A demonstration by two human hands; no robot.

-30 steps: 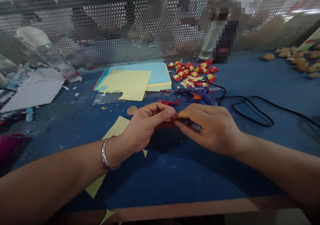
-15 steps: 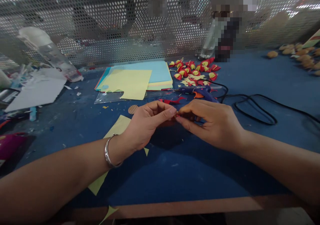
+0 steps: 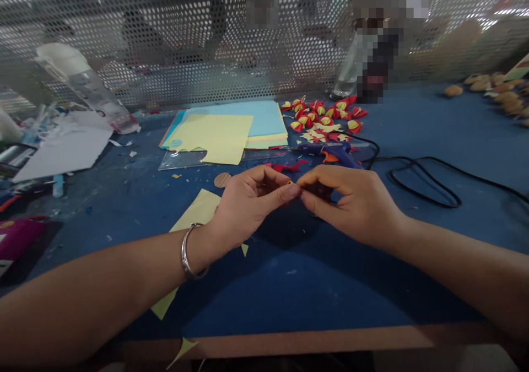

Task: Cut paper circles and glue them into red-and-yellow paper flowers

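Observation:
My left hand (image 3: 252, 206) and my right hand (image 3: 355, 201) meet fingertip to fingertip over the blue table (image 3: 297, 289). Both pinch something tiny between thumb and fingers; the fingertips hide nearly all of it, so its kind cannot be made out. Just behind them lie red paper scraps (image 3: 289, 166) and a purple glue gun (image 3: 322, 149) with an orange trigger. A small wooden disc (image 3: 222, 180) rests left of my left hand. Under my left forearm lies a yellow paper strip (image 3: 198, 212). Farther back sits a pile of small red-and-yellow paper pieces (image 3: 326, 121).
A stack of coloured paper (image 3: 264, 116) lies at the back. A bottle (image 3: 95, 96) and white paper (image 3: 61, 146) stand and lie at left. The glue gun's black cord (image 3: 438, 198) loops rightward. Brown round objects (image 3: 508, 99) lie far right. A perforated metal screen (image 3: 185, 58) closes the back.
The fingertips of both hands have shifted and pressed closer together around the tiny piece. The whole view has moved slightly. Table items lie as before.

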